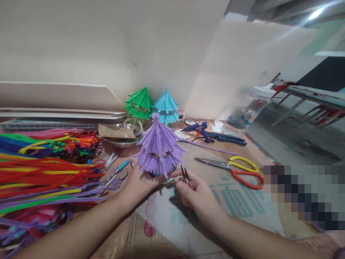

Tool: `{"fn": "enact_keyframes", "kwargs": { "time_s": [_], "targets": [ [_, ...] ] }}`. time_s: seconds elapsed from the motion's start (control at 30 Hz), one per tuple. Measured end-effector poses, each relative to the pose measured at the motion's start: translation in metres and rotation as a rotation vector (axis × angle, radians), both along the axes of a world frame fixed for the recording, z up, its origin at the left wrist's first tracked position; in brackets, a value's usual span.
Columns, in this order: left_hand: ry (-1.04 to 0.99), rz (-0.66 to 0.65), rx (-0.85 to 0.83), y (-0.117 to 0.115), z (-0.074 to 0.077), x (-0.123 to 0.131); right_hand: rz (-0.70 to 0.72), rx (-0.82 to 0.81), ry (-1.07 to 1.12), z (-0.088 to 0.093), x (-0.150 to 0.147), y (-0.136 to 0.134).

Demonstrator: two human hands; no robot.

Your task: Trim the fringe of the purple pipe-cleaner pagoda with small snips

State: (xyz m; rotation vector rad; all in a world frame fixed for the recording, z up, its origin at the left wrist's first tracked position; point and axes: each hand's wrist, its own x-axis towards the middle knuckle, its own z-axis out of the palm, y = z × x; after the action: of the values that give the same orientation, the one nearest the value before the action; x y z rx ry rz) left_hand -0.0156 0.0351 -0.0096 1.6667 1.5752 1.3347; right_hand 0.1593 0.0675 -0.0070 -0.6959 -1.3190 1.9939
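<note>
Purple tree [159, 147] — long axis vertical, tip up; left hand [147, 181] gripping underneath, right hand [198, 190] clasping snips [185, 174], points up.

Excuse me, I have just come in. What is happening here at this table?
A person's left hand holds a purple two-tiered pipe-cleaner model near its base. The right hand grips a small two-pointed tool, perhaps scissors, just beside it. Behind are similar models, one green and one light blue. A glue gun and larger scissors are off to the right.

Tabletop [249, 148] (large scissors [230, 165], glue gun [199, 128])
</note>
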Motion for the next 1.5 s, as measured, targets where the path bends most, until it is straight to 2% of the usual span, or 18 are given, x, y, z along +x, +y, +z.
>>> {"fn": "enact_keyframes", "kwargs": {
  "time_s": [0.13, 0.37, 0.5, 0.67, 0.87, 1.1, 1.33, 1.5],
  "targets": [
    [0.031, 0.049, 0.036, -0.002, -0.006, -0.001, -0.088, 0.009, -0.035, -0.002, -0.003, 0.003],
    [0.067, 0.01, 0.028, -0.004, -0.004, 0.0, -0.099, -0.064, -0.064, 0.001, -0.007, 0.002],
    [-0.031, 0.042, 0.031, -0.001, -0.001, 0.002, -0.033, 0.024, -0.092, 0.003, -0.002, 0.0],
    [-0.045, 0.025, 0.036, 0.003, 0.002, -0.001, 0.014, 0.141, -0.118, 0.0, 0.006, -0.002],
    [-0.092, 0.043, 0.004, 0.0, 0.003, -0.001, 0.029, 0.011, 0.002, -0.001, 0.005, 0.0],
    [-0.009, 0.059, 0.017, 0.001, -0.009, -0.006, 0.057, 0.014, -0.043, 0.001, 0.004, 0.002],
    [0.034, 0.05, 0.016, 0.002, -0.002, -0.004, 0.038, -0.004, -0.061, 0.002, 0.005, 0.004],
    [0.034, 0.04, 0.037, 0.003, -0.003, -0.003, 0.034, -0.028, -0.036, 0.002, 0.006, 0.003]
  ]
}}
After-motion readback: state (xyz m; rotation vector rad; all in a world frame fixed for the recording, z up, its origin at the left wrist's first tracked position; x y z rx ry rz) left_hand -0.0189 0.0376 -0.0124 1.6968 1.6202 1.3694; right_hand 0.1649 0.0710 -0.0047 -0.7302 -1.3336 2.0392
